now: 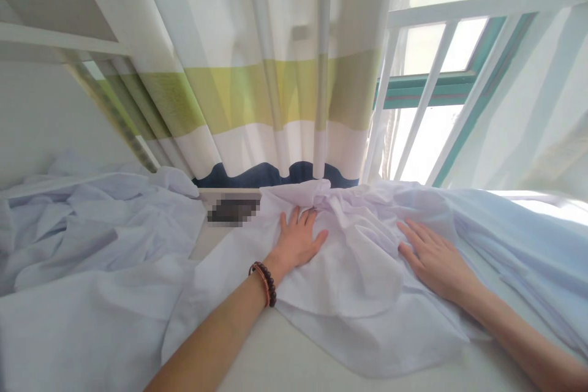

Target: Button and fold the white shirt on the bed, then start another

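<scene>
A crumpled white sheet [349, 275] lies spread over a pale flat surface [271, 361] in front of me. My left hand [298, 239] rests on it near the far edge, fingers apart; a dark beaded bracelet [264, 285] circles that wrist. Farther right, my right hand [434, 263] lies flat on the cloth with its fingers stretched out. Folds bunch up between the two hands. Neither hand grips anything that I can see.
More rumpled white cloth [92, 239] is heaped at the left. A dark blurred-out object [232, 209] lies by the far edge. Behind hangs a striped curtain [257, 98]. White railing bars [425, 98] stand before a green-framed window [427, 90], with bluish-white fabric [528, 257] at the right.
</scene>
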{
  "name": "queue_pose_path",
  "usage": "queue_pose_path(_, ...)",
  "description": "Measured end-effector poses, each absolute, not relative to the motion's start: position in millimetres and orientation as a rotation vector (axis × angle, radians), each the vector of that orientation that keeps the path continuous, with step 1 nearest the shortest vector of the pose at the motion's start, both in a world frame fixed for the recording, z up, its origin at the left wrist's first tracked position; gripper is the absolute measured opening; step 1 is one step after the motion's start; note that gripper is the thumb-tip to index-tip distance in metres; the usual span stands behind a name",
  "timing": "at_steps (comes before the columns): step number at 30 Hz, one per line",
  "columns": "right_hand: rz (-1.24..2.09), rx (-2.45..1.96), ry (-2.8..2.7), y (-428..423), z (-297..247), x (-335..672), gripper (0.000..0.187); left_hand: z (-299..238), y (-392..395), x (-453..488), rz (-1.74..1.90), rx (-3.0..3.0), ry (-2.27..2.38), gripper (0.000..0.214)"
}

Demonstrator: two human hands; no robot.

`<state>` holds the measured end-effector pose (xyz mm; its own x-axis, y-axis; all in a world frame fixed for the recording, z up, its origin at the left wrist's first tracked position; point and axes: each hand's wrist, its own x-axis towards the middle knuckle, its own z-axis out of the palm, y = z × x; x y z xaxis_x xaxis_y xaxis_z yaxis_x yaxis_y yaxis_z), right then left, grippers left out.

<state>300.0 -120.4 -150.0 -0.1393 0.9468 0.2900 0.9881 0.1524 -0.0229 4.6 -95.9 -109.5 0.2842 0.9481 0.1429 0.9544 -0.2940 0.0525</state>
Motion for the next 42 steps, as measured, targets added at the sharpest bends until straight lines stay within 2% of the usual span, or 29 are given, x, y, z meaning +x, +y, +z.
queue_pose_path(10,-0.179,-1.912,-2.233,-134.1,-142.7,293.5,0.058,-107.5,-117.2,10.5,-0.192,-2.568,-1.776,0.067)
queue_pose_path(15,-0.226,-1.867,-2.200,-156.0,-127.7,301.7,0.055,-93.9,-146.2,8.7,-0.147,-2.404,-1.852,0.061)
queue_pose_path(20,-0.099,-1.658,-2.342,-186.8,-116.2,299.8,0.057,-72.4,-165.3,9.9,-0.138,-2.639,-1.529,0.059)
queue_pose_path(26,-0.023,-1.664,-2.400,-215.7,-129.6,308.2,0.058,-87.3,-181.9,9.0,-0.008,-2.936,-1.335,0.057)
queue_pose_path(30,0.077,-1.734,-2.372,-221.1,-108.0,317.7,0.057,-85.1,-190.3,6.9,-0.086,-2.880,-1.428,0.055)
queue_pose_path(34,0.068,-1.741,-2.253,-211.5,-88.7,302.5,0.052,-71.8,-179.2,25.0,-0.311,-2.791,-1.474,0.057)
queue_pose_path(37,0.000,-1.662,-2.273,-209.6,-105.5,285.6,0.049,-79.3,-172.0,36.6,-0.327,-2.869,-1.357,0.056)
queue_pose_path(42,-0.053,-1.605,-2.323,-230.2,-133.4,286.4,0.057,-96.3,-193.4,25.1,-0.165,-2.978,-1.265,0.056)
